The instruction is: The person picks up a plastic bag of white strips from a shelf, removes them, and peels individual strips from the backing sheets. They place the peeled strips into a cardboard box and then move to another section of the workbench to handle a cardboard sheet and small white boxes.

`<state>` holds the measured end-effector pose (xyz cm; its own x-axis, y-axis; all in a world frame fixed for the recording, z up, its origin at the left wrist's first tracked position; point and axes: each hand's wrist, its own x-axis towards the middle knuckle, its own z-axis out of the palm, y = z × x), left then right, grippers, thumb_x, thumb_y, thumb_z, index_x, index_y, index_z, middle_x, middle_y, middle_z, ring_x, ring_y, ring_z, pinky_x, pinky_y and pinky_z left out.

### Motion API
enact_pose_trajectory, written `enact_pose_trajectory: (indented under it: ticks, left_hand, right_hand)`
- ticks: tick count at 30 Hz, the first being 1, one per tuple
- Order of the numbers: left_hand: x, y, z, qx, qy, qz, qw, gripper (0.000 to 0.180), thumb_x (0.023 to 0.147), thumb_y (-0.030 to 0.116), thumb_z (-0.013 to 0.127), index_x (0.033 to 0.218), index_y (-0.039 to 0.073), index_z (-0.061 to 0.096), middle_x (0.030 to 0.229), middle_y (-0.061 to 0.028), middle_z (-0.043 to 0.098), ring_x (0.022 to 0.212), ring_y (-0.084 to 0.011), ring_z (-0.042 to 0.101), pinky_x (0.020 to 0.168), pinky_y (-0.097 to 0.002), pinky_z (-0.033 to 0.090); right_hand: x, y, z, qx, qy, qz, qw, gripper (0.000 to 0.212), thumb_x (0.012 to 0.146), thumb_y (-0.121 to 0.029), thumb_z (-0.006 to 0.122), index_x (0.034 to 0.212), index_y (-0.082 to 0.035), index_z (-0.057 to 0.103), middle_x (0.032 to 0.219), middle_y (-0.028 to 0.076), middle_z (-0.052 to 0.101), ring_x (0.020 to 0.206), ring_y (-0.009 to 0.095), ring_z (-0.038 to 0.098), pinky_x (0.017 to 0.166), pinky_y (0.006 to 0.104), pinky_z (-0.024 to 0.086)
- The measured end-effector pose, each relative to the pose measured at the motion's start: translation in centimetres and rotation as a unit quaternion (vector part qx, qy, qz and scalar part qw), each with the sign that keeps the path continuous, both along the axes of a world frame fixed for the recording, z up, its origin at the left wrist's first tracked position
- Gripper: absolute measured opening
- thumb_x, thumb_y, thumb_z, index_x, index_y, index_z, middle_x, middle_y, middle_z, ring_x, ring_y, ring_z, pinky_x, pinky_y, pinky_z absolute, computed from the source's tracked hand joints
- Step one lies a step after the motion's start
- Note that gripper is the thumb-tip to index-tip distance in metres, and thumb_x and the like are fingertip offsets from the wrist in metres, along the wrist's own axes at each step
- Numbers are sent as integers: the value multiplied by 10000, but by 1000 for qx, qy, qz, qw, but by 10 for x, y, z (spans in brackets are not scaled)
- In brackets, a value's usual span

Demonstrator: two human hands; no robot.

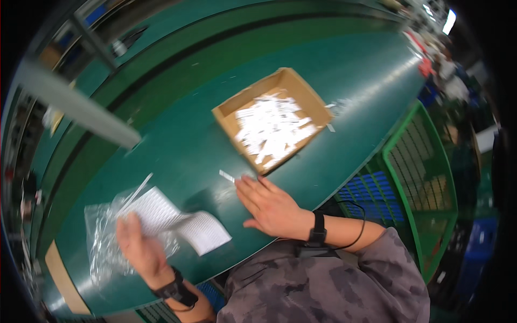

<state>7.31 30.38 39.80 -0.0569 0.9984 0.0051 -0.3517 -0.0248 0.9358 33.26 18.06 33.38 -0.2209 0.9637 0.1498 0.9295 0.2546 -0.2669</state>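
Lying by the right hand (272,209) is a white strip (226,176).

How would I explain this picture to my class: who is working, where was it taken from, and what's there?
There is no robot: these are a person's bare hands. A wide fisheye camera on their head looks down, so edges bend. On the green table stands an open cardboard box of white slips. The blurred left hand is at a white sheet and clear plastic bag. The right hand has its fingers outstretched beside a small strip. Whether either grips anything is unclear.
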Motion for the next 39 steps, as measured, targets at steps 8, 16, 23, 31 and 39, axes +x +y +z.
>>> enact_pose_trajectory:
  ticks: [8, 16, 23, 31, 39]
  left_hand:
    - [22, 5, 6, 37, 3, -158, 987, 277, 1004, 120, 532, 1229, -39, 559, 1151, -118, 654, 1027, -199, 637, 917, -343, 503]
    - [58, 13, 29, 48, 123, -212, 968, 263, 961, 98, 586, 1186, -38, 599, 1091, -88, 664, 987, -153, 608, 904, -287, 453]
    - [84, 14, 55, 12, 201, -360, 911, 129, 940, 117, 633, 989, -2, 638, 897, -10, 670, 801, -80, 600, 734, -245, 476]
    - [114, -9, 64, 82, 341, -434, 830, 189, 922, 154, 656, 981, -25, 637, 837, -84, 674, 731, -146, 608, 665, -290, 486]
    - [103, -25, 51, 246, 407, -278, 834, 324, 795, 154, 785, 1010, -8, 604, 883, -105, 627, 769, -214, 611, 700, -320, 493]
  right_hand:
    - [101, -89, 13, -52, -47, -223, 972, 729, 825, -387, 677, 1375, 42, 466, 1473, 190, 421, 1395, 358, 362, 1153, 496, 268]
    - [199, -23, -25, 65, -72, -324, 941, 548, 902, -251, 614, 1354, 32, 488, 1439, 204, 455, 1365, 376, 392, 1133, 479, 310]
    - [172, 13, 57, 257, 40, -322, 910, 280, 844, -30, 633, 1115, 42, 628, 1260, 220, 585, 1157, 361, 567, 977, 420, 467]
    - [51, 38, 127, -55, 516, 15, 855, 198, 885, -37, 633, 1069, 34, 649, 924, 77, 693, 815, 127, 644, 764, 251, 513]
    - [36, 42, 103, -203, 670, 2, 714, 95, 950, -83, 607, 971, 6, 631, 857, -25, 619, 775, 35, 537, 679, 205, 448]
